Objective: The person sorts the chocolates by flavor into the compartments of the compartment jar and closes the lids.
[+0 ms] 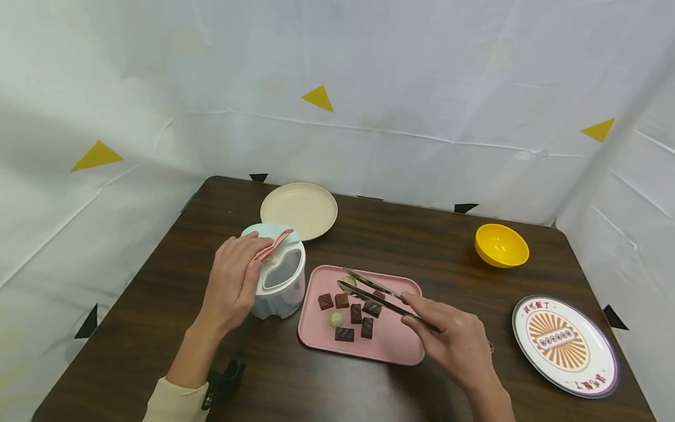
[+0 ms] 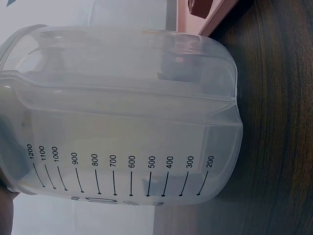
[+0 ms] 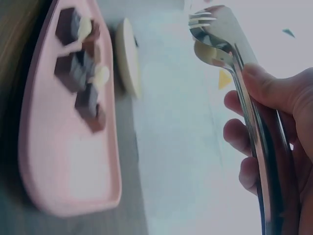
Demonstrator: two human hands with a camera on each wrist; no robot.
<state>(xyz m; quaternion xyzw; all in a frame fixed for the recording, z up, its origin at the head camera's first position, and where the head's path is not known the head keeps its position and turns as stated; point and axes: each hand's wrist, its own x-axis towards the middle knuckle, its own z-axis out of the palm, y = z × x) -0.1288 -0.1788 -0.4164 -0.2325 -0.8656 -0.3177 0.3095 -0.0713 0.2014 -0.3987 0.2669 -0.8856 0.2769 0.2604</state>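
My left hand (image 1: 232,278) is over the top of a clear plastic storage container (image 1: 282,293), its thumb and fingers pinching a raised pink lid flap (image 1: 273,245). Seen in the left wrist view, the container (image 2: 122,112) carries black measuring marks. My right hand (image 1: 453,337) grips metal serving tongs (image 1: 382,302), whose fork and spoon ends (image 3: 208,41) are spread apart. In the head view the tongs overlap a pink tray (image 1: 385,351). Several dark chocolates (image 1: 344,334) and two pale balls (image 1: 336,319) lie on it.
A cream plate (image 1: 299,208) stands behind the container. Toward the right are a yellow bowl (image 1: 501,246) and a white patterned plate (image 1: 564,346). White sheeting (image 1: 401,76) surrounds the dark wooden table (image 1: 295,387) at the back and sides.
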